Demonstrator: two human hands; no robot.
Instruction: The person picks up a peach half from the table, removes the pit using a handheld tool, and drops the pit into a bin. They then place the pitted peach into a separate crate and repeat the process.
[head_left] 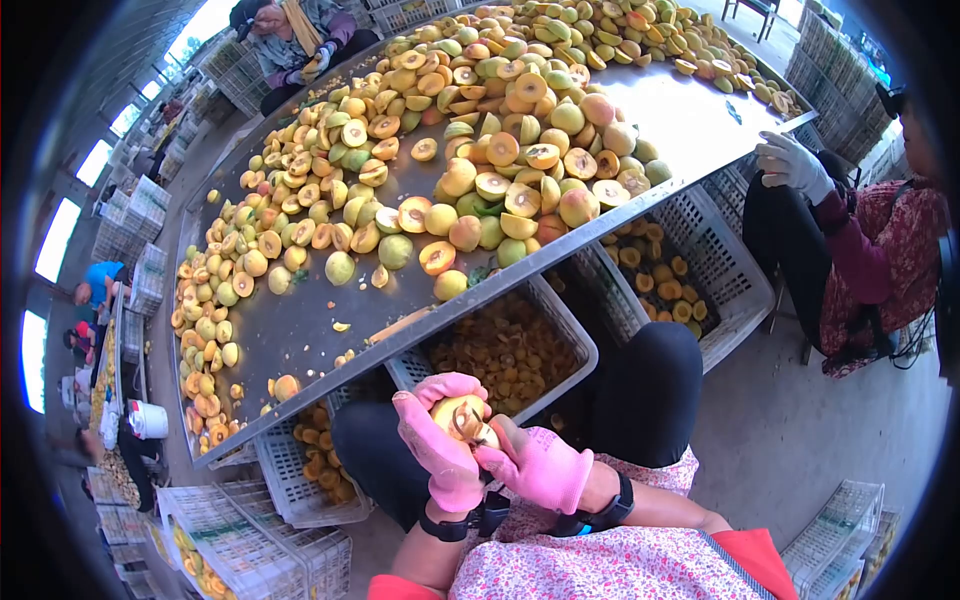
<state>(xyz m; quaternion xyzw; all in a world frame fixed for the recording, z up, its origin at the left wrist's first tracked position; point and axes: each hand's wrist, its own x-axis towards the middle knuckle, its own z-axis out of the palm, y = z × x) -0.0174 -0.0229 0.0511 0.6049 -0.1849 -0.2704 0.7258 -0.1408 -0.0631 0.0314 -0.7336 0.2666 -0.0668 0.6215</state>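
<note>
My left hand [438, 445], in a pink glove, is wrapped round a yellow peach half [457, 412] with its cut face turned up. My right hand [540, 468], also in a pink glove, is closed on a small pitting knife [487, 436]. The tool's tip meets the middle of the peach half, and its handle is mostly hidden by my fingers. Both hands are above my lap, just in front of the metal table [300, 325]. A big heap of halved peaches [500, 150] covers much of that table.
Under the table edge are a crate of peach scraps [510, 350], a crate of halves [320, 460] at left and another crate [715, 270] at right. A co-worker with a white glove [795, 165] sits at right; another person [300, 45] sits across the table.
</note>
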